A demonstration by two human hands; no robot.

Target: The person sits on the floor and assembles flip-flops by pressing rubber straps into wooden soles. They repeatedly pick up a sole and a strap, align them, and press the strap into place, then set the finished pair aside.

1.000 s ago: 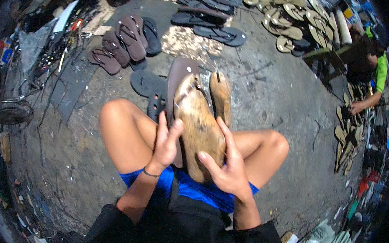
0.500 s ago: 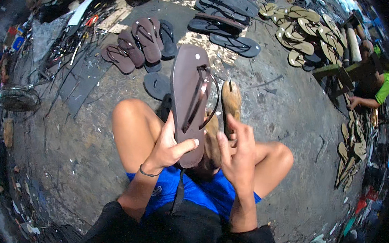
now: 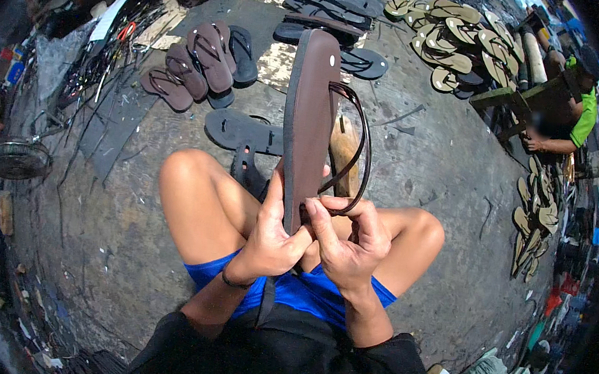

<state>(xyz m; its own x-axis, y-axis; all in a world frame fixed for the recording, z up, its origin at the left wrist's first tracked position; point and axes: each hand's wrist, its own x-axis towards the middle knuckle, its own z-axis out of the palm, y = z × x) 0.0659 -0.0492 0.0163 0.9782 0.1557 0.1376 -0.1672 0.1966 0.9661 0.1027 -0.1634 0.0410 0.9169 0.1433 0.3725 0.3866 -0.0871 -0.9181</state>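
Observation:
A brown flip-flop (image 3: 309, 123) with a dark grey sole edge stands up in front of me, turned partly on its side. My left hand (image 3: 269, 242) is closed around its heel end. Fingers of my right hand (image 3: 348, 246) pinch the lower end of the shiny dark brown strap (image 3: 367, 147), close to the sole. The strap bows out to the right of the footbed; its exact fixing at the lower end is hidden by my fingers. Behind the flip-flop, a wooden foot form (image 3: 346, 152) is partly covered. A dark sole (image 3: 236, 130) lies on the floor beyond my left knee.
Brown flip-flops (image 3: 211, 56) lie ahead to the left, black ones (image 3: 332, 2) at the far middle. Many tan flip-flops (image 3: 457, 43) spread at the far right, near a co-worker in a green sleeve (image 3: 585, 124). A metal fan-like round object (image 3: 19, 160) sits at the left.
The flip-flop has turned onto its edge and moved slightly right and up. My right hand, apart from the strap before, has come in and taken hold of its lower end.

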